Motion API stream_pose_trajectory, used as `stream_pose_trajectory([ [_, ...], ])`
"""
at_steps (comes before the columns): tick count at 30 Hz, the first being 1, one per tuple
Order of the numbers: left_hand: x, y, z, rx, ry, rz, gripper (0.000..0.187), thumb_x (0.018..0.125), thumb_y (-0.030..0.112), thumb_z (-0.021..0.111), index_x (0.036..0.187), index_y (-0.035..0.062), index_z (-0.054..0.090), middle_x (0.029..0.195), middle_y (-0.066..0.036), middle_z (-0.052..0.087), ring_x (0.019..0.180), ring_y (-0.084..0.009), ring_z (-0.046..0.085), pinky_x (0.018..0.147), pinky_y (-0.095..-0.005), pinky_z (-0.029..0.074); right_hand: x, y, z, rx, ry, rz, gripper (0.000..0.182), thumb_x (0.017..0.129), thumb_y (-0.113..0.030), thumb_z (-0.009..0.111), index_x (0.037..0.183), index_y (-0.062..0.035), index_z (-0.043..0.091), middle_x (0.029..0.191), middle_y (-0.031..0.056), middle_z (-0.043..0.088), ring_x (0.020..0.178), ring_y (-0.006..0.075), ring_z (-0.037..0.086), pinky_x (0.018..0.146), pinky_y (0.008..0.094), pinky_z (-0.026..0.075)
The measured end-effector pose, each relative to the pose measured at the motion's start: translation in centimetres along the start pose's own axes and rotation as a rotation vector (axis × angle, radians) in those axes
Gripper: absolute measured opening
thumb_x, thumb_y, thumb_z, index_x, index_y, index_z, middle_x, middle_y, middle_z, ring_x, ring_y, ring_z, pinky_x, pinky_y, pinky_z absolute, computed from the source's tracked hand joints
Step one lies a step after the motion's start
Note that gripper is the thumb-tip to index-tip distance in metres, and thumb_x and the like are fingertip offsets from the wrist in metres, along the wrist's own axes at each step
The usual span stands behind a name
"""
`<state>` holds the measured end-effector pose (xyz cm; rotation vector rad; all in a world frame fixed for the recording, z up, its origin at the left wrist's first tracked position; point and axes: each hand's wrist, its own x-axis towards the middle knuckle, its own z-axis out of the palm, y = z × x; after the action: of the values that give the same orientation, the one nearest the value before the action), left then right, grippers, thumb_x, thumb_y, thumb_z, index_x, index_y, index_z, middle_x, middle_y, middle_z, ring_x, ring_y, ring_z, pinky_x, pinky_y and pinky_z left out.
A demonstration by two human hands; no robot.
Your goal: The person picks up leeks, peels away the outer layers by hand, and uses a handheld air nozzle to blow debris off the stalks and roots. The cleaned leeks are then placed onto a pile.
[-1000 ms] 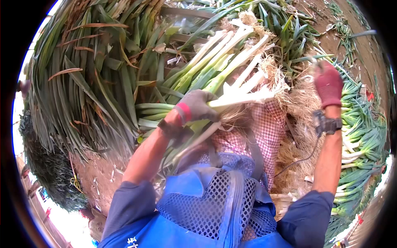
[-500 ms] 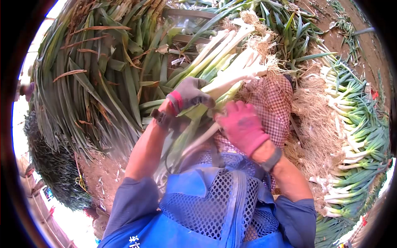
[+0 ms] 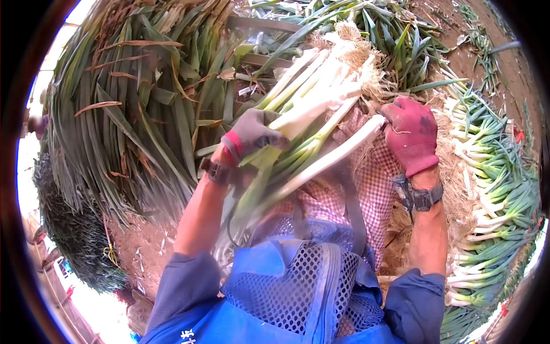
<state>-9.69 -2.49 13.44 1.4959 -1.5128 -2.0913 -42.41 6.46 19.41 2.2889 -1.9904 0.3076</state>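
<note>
My left hand [image 3: 256,133], in a grey glove with a pink cuff, is wrapped round a bunch of leeks [image 3: 309,112] with white stems and green leaves. Their rooted ends point up and to the right. My right hand [image 3: 410,132], in a red glove, is closed at the root end of a single leek [image 3: 338,156], whose white stem slants down to the left across my lap. The leek's lower leaves are blurred. Under the stems lies a red checked cloth [image 3: 366,198].
A large heap of long green leaves [image 3: 132,109] fills the left side. At the right, leeks [image 3: 492,189] lie in a curved row beside a pile of cut roots [image 3: 438,149]. More leafy leeks [image 3: 395,46] lie at the top. Brown ground [image 3: 140,241] shows at lower left.
My right hand has moved up and to the right, from beside my left hand to the root end of the single leek. That leek's stem now lies higher and farther right. My left hand has barely moved.
</note>
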Motion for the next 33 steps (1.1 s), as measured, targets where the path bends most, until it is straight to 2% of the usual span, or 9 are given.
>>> stream_pose_trajectory([
  [5, -1.0, -0.8, 2.8, 0.241, 0.004, 0.103, 0.072, 0.067, 0.022, 0.088, 0.127, -0.0101, 0.068, 0.108, -0.013, 0.077, 0.091, -0.0184, 0.072, 0.087, -0.0309, 0.057, -1.6, 1.4, -1.3, 0.010, -0.001, 0.197, 0.027, 0.073, -0.002, 0.066, 0.097, -0.0100, 0.077, 0.099, 0.0114, 0.072, 0.093, 0.0353, 0.069, 0.084, 0.0453, 0.055],
  [11, -3.2, -1.3, 8.3, 0.756, 0.022, 0.355, 0.063, 0.075, 0.042, 0.078, 0.128, 0.0091, 0.069, 0.107, -0.020, 0.073, 0.099, -0.0390, 0.071, 0.087, -0.0470, 0.056, -3.1, 4.3, -4.0, 0.055, -0.376, 0.229, 0.035, 0.078, -0.009, 0.076, 0.113, -0.0037, 0.072, 0.111, 0.0179, 0.069, 0.099, 0.0360, 0.069, 0.087, 0.0439, 0.056],
  [14, -3.5, -1.2, 9.2, 0.762, -0.007, 0.328, 0.061, 0.077, 0.041, 0.077, 0.128, 0.0088, 0.066, 0.105, -0.019, 0.072, 0.098, -0.0398, 0.071, 0.085, -0.0485, 0.055, -1.9, 2.9, -8.3, 0.207, -0.312, 0.259, 0.052, 0.082, -0.007, 0.077, 0.132, -0.0053, 0.066, 0.122, 0.0170, 0.069, 0.107, 0.0319, 0.070, 0.095, 0.0403, 0.056],
  [17, -3.4, -1.6, 9.6, 0.783, 0.017, 0.375, 0.060, 0.077, 0.039, 0.076, 0.128, 0.0084, 0.065, 0.105, -0.019, 0.072, 0.098, -0.0402, 0.070, 0.085, -0.0489, 0.055, 1.2, -0.6, -7.3, 0.360, -0.260, 0.028, 0.047, 0.083, -0.010, 0.075, 0.130, -0.0065, 0.068, 0.120, 0.0183, 0.069, 0.108, 0.0324, 0.070, 0.097, 0.0413, 0.055],
  [21, -3.5, -2.4, 10.3, 0.848, 0.066, 0.400, 0.065, 0.078, 0.041, 0.077, 0.132, 0.0093, 0.062, 0.104, -0.018, 0.071, 0.094, -0.0389, 0.071, 0.081, -0.0493, 0.055, 7.4, -4.6, 0.5, 0.032, -0.722, -0.067, 0.033, 0.088, -0.014, 0.068, 0.120, -0.0097, 0.074, 0.118, 0.0178, 0.072, 0.112, 0.0331, 0.071, 0.101, 0.0455, 0.053],
  [25, -3.9, -2.9, 10.8, 0.925, 0.085, 0.446, 0.072, 0.078, 0.042, 0.077, 0.138, 0.0087, 0.057, 0.099, -0.017, 0.070, 0.089, -0.0363, 0.071, 0.076, -0.0481, 0.054, 9.0, -5.6, 8.8, -0.197, -0.883, -0.312, 0.021, 0.086, -0.019, 0.071, 0.104, -0.0150, 0.082, 0.105, 0.0108, 0.079, 0.102, 0.0303, 0.076, 0.085, 0.0467, 0.059],
  [27, -4.0, -3.0, 11.0, 0.963, 0.123, 0.462, 0.071, 0.078, 0.041, 0.077, 0.137, 0.0089, 0.056, 0.098, -0.016, 0.070, 0.086, -0.0354, 0.072, 0.074, -0.0482, 0.054, 9.1, -4.8, 9.5, -0.209, -0.866, -0.242, 0.025, 0.084, -0.023, 0.074, 0.107, -0.0165, 0.082, 0.110, 0.0097, 0.079, 0.106, 0.0303, 0.075, 0.091, 0.0443, 0.058],
  [31, -3.2, -4.5, 11.7, 1.088, 0.177, 0.457, 0.066, 0.077, 0.040, 0.077, 0.133, 0.0112, 0.058, 0.094, -0.013, 0.071, 0.077, -0.0328, 0.072, 0.067, -0.0492, 0.054, 8.5, -4.2, 9.8, -0.200, -0.879, -0.223, 0.030, 0.085, -0.025, 0.074, 0.114, -0.0178, 0.079, 0.123, 0.0113, 0.075, 0.119, 0.0329, 0.069, 0.103, 0.0591, 0.049],
  [33, -3.3, -4.5, 11.8, 1.069, 0.181, 0.464, 0.064, 0.077, 0.039, 0.076, 0.131, 0.0112, 0.059, 0.093, -0.013, 0.071, 0.076, -0.0330, 0.072, 0.066, -0.0496, 0.053, 7.5, -3.8, 11.1, -0.226, -0.820, -0.216, 0.030, 0.086, -0.025, 0.074, 0.114, -0.0181, 0.079, 0.125, 0.0113, 0.074, 0.121, 0.0323, 0.069, 0.106, 0.0581, 0.048],
])
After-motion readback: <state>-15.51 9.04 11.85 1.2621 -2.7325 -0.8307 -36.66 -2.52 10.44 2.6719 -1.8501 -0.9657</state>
